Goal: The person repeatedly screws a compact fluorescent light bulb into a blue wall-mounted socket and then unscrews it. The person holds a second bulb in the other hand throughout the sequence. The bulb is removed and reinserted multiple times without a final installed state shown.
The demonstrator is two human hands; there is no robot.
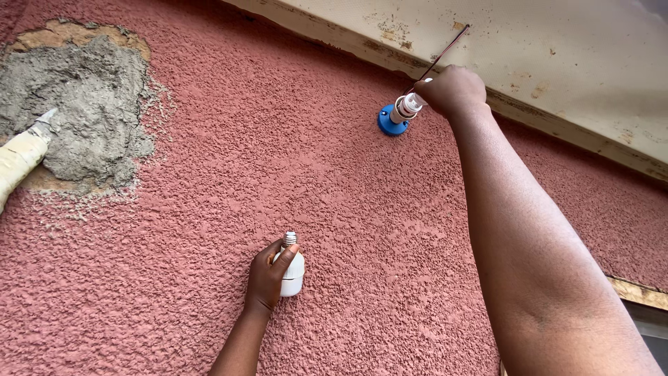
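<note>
At far left a pale, wrapped pipe end (24, 153) juts from a rough grey cement patch (83, 104) set into the wall, its edges ragged and crumbling, with tan backing showing at the top and bottom. The wall (209, 209) itself is coarse, pebbled render in dull red, uniform across the view.

Low centre, the left hand (268, 278) is closed around a white bulb (292, 270), fingers wrapped on the plastic body and the thumb near the neck. The ribbed metal screw base points upward. The bulb is held close against the render, well below the fitting, with bare wall all around it.

Upper right of centre, a round blue mounting base (390, 124) sits flat on the wall. A white lamp holder (407, 106) projects from it at a tilt. The right hand (452, 89) is curled over the holder's outer end; whether the fingers grip it cannot be told. A thin dark wire (445, 50) runs up from the hand to the cream, stained soffit board (543, 49), whose lower edge passes just above the fitting, leaving little room there.
</note>
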